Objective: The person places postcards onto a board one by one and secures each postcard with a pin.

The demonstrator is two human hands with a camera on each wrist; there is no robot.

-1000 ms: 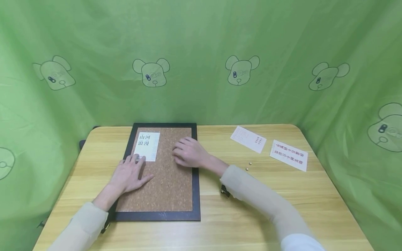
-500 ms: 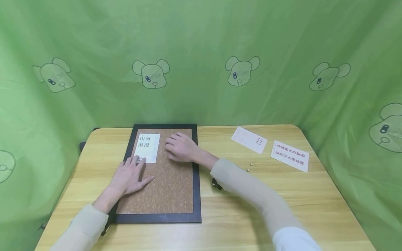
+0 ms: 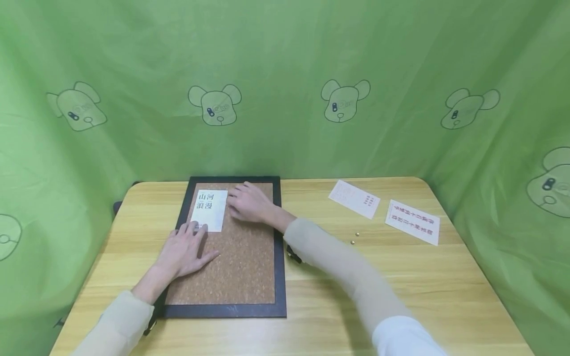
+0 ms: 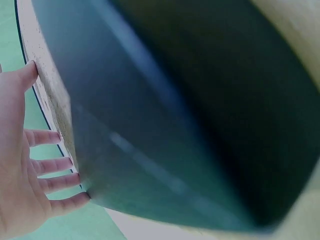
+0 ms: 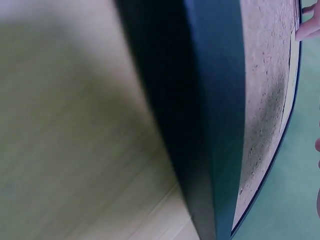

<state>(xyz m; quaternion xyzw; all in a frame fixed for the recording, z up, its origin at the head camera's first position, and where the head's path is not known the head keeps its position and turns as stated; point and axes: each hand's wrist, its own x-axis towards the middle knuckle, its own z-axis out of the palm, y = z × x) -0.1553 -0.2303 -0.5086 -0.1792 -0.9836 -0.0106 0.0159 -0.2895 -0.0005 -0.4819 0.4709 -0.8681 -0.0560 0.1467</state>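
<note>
Card (image 3: 211, 215), characters (image 3: 205, 201) upright, long axis up corkboard (image 3: 236, 279); left hand (image 3: 182, 251) splayed, right hand (image 3: 250, 202) grip unclear.

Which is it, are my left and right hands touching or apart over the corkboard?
Apart. The head view shows it: part of the white card and bare cork lie visible between the left hand and the right hand.
</note>
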